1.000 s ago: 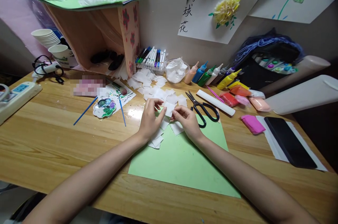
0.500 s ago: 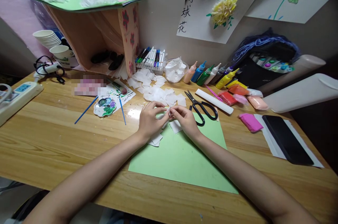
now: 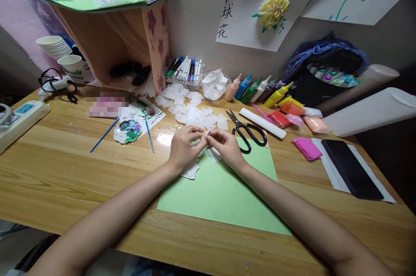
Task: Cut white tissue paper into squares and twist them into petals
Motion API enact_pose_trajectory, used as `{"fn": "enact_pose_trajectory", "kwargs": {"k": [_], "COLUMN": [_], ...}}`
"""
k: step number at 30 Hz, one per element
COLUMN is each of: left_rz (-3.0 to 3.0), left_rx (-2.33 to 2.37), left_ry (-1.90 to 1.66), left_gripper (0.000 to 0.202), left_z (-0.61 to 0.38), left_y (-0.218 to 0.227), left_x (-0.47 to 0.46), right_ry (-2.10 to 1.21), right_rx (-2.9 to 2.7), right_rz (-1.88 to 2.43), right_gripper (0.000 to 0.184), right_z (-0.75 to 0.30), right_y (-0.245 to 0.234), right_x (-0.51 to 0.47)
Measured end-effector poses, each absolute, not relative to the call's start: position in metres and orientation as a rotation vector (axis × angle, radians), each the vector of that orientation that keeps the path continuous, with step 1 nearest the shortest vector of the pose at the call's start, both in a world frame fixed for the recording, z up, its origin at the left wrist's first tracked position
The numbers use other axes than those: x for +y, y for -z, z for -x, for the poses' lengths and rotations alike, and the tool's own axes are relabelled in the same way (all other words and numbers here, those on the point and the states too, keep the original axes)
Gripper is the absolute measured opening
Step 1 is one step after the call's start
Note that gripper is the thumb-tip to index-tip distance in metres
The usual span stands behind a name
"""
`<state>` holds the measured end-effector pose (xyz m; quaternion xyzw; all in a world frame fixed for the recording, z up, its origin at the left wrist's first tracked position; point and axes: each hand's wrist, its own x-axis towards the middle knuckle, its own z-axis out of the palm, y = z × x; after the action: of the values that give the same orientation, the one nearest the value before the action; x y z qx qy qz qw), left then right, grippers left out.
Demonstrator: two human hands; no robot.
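Observation:
My left hand (image 3: 183, 146) and my right hand (image 3: 224, 146) meet fingertip to fingertip over the far edge of a green paper sheet (image 3: 224, 193). Both pinch one small white paper square (image 3: 205, 136), now folded small between the fingers. More white paper squares (image 3: 191, 168) lie under my left hand, and several others (image 3: 191, 113) are scattered just beyond the hands. Black scissors (image 3: 248, 131) lie shut on the table right of my right hand.
The wooden table (image 3: 65, 167) holds a paint palette (image 3: 128, 131) with blue brushes, a marker rack (image 3: 183, 70), a bowl of tissue (image 3: 214, 85), paint bottles (image 3: 260, 92), clay packets (image 3: 307, 148), a black phone (image 3: 351, 167) and a power strip (image 3: 19, 120).
The white square, held flat between the hands a second ago, has been folded small. Both hands have drawn closer together until their fingertips meet.

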<state>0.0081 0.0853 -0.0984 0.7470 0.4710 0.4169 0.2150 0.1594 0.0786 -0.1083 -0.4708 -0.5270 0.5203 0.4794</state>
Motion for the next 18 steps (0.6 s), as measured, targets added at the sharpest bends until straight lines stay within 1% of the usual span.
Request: {"fn": "enact_pose_trajectory", "kwargs": {"k": [10,18], "left_rz": [-2.077,-1.974], "left_rx": [1.245,1.385], "left_ry": [-1.11,-1.135], "left_gripper": [0.013,0.018], "left_z": [-0.0093,-0.0067], "left_y": [0.0952,0.0985], "left_x": [0.0834,0.089], "right_ry": [-1.21,-1.174], "right_rx": [-1.327,-1.319], "right_rz": [1.182,1.205], "right_gripper": [0.021,0.018], "right_z": [-0.1603,-0.1606], "right_y": [0.1062,0.1053], "right_x": [0.0778,0.0784]}}
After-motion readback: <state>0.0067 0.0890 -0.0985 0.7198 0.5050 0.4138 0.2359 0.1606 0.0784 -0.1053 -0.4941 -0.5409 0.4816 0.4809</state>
